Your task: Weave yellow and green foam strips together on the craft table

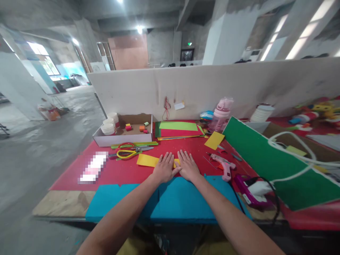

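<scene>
A yellow strip (147, 160) lies on the red table covering (127, 173), partly hidden under my hands. My left hand (164, 166) rests flat on the strip with its fingers stretched forward. Beside it, my right hand (188, 164) presses down in the same way at the strip's right part, and the two thumbs meet. Scissors with yellow handles (126, 154) and a second pair with red handles (145, 148) lie to the left. To the right of my hands is a pink glue gun (224, 164).
A shallow box (122, 140) with white cups and small coloured rolls stands at the back left. Coloured sheets (179, 126) are stacked behind my hands. A green board (271, 163), a white cable and a purple power strip (249, 193) occupy the right. Blue sheeting (186, 202) covers the front edge.
</scene>
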`<move>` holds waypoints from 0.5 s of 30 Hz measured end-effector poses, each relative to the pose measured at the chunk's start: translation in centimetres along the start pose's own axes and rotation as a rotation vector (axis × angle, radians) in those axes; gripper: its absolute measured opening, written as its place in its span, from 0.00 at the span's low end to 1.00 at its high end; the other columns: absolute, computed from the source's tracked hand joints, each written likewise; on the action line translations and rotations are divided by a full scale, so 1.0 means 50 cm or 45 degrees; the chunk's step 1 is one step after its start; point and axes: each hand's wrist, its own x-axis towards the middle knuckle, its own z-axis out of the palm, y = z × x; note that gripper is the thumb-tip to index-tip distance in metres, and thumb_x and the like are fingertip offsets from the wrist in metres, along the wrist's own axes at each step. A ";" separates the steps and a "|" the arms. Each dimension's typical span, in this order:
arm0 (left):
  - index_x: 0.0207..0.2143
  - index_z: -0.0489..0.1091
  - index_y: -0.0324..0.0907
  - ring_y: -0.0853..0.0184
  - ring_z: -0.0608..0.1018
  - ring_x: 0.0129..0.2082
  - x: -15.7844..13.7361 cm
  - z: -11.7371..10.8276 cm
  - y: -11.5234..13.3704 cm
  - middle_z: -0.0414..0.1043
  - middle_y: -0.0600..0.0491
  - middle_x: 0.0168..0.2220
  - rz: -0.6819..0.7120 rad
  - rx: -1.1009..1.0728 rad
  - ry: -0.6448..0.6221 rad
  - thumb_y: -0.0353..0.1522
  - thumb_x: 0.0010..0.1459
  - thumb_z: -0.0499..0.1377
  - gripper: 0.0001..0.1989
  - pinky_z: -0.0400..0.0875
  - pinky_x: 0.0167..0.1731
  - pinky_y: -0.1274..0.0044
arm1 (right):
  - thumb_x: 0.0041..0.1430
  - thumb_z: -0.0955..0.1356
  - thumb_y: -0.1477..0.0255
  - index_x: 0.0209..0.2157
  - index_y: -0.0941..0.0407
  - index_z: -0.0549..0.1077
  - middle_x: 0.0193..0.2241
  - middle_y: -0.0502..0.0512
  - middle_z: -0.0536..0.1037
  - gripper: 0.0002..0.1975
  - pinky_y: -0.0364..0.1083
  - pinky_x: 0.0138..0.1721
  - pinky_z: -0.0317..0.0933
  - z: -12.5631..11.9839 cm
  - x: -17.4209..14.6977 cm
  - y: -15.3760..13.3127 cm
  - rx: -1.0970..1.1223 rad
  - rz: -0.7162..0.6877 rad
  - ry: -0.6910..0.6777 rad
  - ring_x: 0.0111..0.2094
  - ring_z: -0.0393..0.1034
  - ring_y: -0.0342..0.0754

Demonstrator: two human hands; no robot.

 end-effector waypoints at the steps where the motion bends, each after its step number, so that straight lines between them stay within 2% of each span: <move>1: 0.64 0.52 0.36 0.55 0.54 0.65 -0.008 -0.005 -0.014 0.54 0.41 0.64 -0.008 0.033 -0.001 0.51 0.62 0.39 0.36 0.47 0.62 0.61 | 0.65 0.51 0.60 0.65 0.64 0.49 0.66 0.63 0.48 0.33 0.56 0.64 0.33 0.000 0.000 0.000 0.006 0.004 0.006 0.66 0.40 0.56; 11: 0.64 0.52 0.33 0.55 0.53 0.65 -0.091 -0.045 -0.140 0.51 0.40 0.64 -0.125 0.216 -0.009 0.50 0.63 0.38 0.37 0.49 0.62 0.63 | 0.65 0.50 0.58 0.66 0.64 0.46 0.66 0.63 0.46 0.34 0.56 0.64 0.32 -0.009 -0.002 -0.001 0.041 0.014 -0.035 0.67 0.39 0.57; 15: 0.64 0.51 0.32 0.55 0.53 0.65 -0.121 -0.060 -0.176 0.50 0.38 0.65 -0.153 0.248 -0.011 0.50 0.62 0.39 0.38 0.50 0.62 0.63 | 0.65 0.50 0.58 0.66 0.64 0.47 0.66 0.63 0.46 0.34 0.56 0.64 0.32 -0.008 -0.002 0.000 0.049 0.012 -0.035 0.67 0.38 0.56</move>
